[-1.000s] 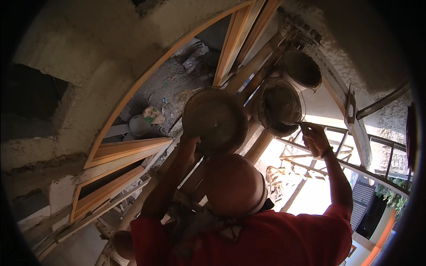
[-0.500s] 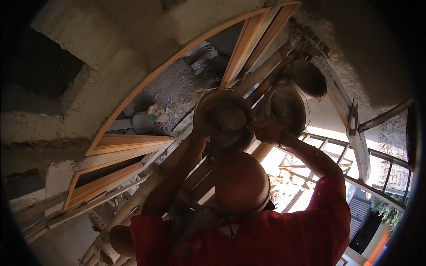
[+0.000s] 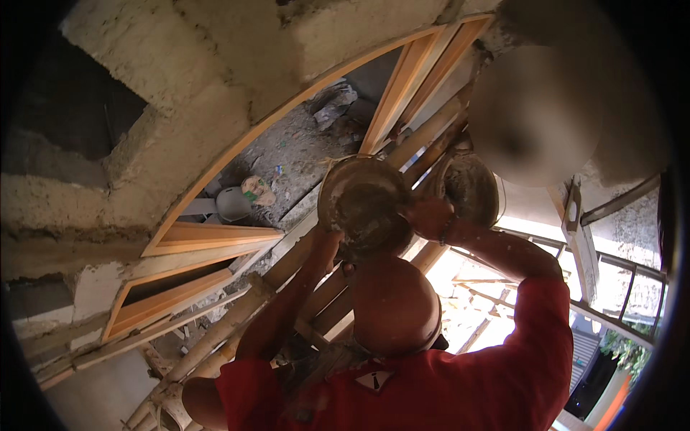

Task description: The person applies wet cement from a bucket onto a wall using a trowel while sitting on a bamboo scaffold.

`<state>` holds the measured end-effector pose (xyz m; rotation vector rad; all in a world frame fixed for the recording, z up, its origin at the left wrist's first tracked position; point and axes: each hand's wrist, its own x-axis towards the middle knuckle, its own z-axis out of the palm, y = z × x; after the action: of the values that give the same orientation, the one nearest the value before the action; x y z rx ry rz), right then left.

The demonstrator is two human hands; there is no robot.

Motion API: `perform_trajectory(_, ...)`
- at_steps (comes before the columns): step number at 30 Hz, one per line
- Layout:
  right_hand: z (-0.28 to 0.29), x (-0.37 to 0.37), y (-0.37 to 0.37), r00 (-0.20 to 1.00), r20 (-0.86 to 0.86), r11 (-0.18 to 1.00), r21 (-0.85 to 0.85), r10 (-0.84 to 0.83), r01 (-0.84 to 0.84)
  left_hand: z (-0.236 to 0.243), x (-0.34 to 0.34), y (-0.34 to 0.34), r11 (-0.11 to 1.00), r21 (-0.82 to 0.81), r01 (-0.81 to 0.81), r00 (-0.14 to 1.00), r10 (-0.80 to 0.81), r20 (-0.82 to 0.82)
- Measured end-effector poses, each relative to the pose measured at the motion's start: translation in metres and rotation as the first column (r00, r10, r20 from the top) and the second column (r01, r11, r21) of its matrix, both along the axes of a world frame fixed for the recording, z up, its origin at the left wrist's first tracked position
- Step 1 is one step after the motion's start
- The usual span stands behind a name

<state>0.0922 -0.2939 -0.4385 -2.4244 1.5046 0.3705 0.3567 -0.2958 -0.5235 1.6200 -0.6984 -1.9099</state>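
Neither my left hand nor my right hand shows. Just below me, seen from behind, is another person in a red shirt [image 3: 445, 388] with a smooth round head or cap [image 3: 397, 305]. That person's left hand [image 3: 328, 246] and right hand [image 3: 430, 215] grip opposite sides of a round, mortar-stained pan [image 3: 363, 197], tilted so its inside faces up. Against the pan's right side is a dirty bucket [image 3: 467, 183] with grey residue inside. A blurred, pale grey round shape [image 3: 543, 111] covers the upper right; what it is I cannot tell.
An arched wooden window frame [image 3: 237, 144] is set in rough masonry at left, with rubble [image 3: 295, 154] beyond it. Bamboo poles [image 3: 208, 345] run diagonally underneath. A metal ladder-like rail [image 3: 611, 309] crosses at right, beside a timber post [image 3: 581, 237].
The blurred grey shape has come into the upper right, where a second bucket showed before. The view has shifted slightly; the other person still holds the pan.
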Motion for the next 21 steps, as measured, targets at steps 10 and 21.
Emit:
perform_trajectory(10, 0.062, 0.014, -0.030, 0.989, -0.100, 0.992, -0.049, 0.109, -0.114, -0.035, 0.004, 0.008, 0.982, -0.185, -0.033, 0.998, 0.021, -0.063)
perform_trajectory(21, -0.055, 0.025, -0.007, 0.953, -0.076, 0.954, 0.079, 0.295, -0.289, -0.031, -0.004, 0.000, 0.986, -0.167, -0.015, 0.999, 0.023, 0.043)
